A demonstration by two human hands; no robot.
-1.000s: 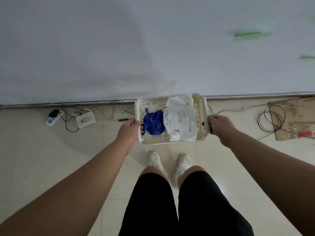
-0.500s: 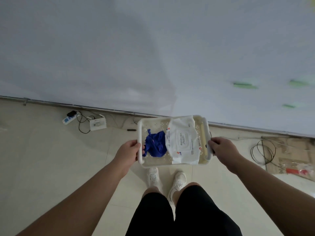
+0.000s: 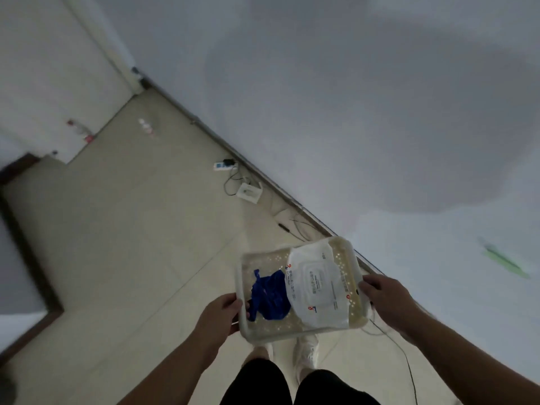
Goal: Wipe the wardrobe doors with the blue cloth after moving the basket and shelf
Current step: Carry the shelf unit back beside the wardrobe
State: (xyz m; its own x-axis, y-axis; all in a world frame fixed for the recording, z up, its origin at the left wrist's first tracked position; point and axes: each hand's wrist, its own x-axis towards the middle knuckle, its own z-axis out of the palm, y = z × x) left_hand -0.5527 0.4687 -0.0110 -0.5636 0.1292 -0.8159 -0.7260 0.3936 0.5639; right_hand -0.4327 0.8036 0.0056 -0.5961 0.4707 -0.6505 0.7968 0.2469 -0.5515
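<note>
Basket (image 3: 292, 332), blue cloth (image 3: 270, 296) inside, gripped at each end by my left hand (image 3: 222, 315) and right hand (image 3: 385, 296). Moving step, I judge; next it needs a floor spot.

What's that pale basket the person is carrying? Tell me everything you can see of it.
The basket is a shallow, rounded rectangular tray of what looks like cream plastic, dotted with small holes. It is held up above the tiled floor, gripped at its short ends by the left hand and the right hand. Inside, a crumpled blue cloth lies beside a white wipes pack.
</note>
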